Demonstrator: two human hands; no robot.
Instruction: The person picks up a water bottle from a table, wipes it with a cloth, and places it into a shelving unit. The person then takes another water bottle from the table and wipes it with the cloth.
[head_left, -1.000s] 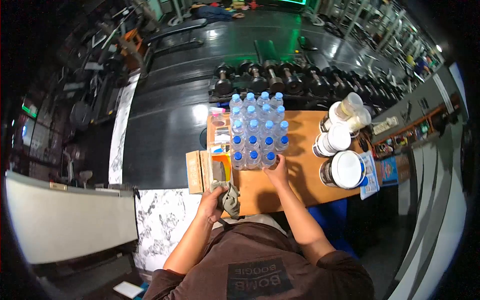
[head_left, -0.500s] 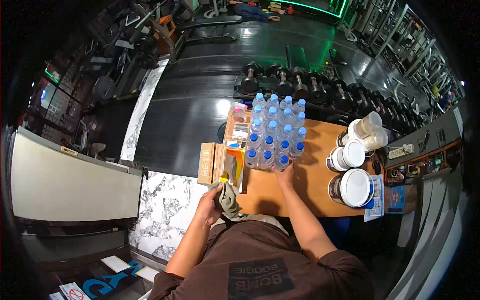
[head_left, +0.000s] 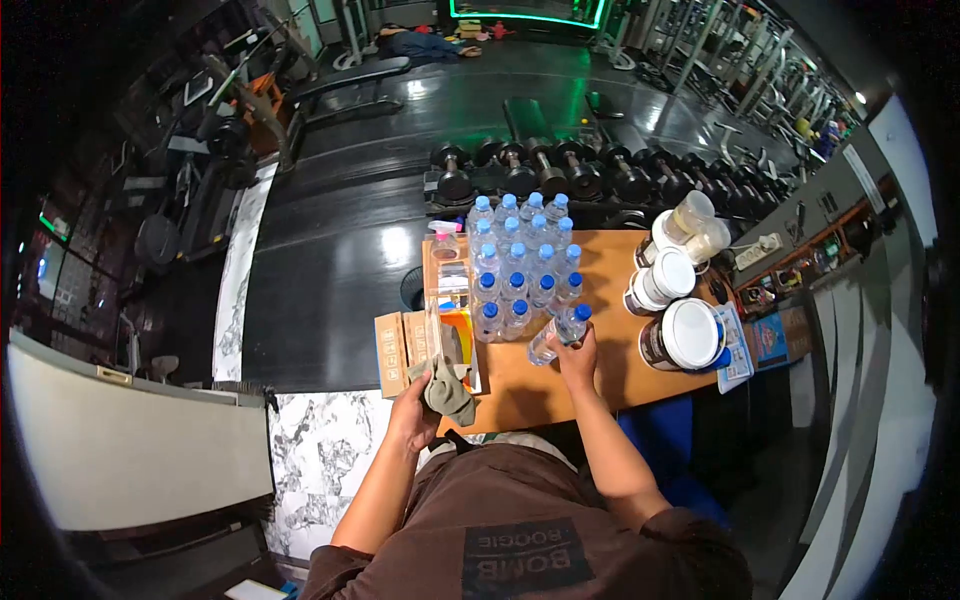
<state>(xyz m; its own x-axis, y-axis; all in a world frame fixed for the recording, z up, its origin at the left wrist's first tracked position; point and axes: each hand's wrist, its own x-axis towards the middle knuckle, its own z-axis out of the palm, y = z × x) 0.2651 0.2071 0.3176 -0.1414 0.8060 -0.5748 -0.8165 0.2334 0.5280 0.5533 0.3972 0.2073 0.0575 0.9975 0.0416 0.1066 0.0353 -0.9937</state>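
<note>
A clear water bottle (head_left: 545,343) with a dark blue cap is gripped in my right hand (head_left: 578,362). It is tilted, its cap toward the upper right, and held just in front of the bottle group. My left hand (head_left: 411,412) is closed on a crumpled grey-green cloth (head_left: 449,390), near the cardboard boxes at the table's left edge. Several upright bottles (head_left: 514,255) stand in close rows on the wooden table (head_left: 504,378). Those at the back have light blue caps, those nearer me dark blue ones.
White-lidded tubs (head_left: 690,333) line the table's right side, with clear containers (head_left: 692,215) behind. Cardboard boxes (head_left: 390,352) and a pink-topped spray bottle (head_left: 444,240) are on the left. A dumbbell rack (head_left: 540,170) runs beyond the table. A person (head_left: 425,45) lies on the far floor.
My right hand has taken the front-right bottle out of its row, tilting it. My left hand still holds the cloth. The whole view has shifted a little.
</note>
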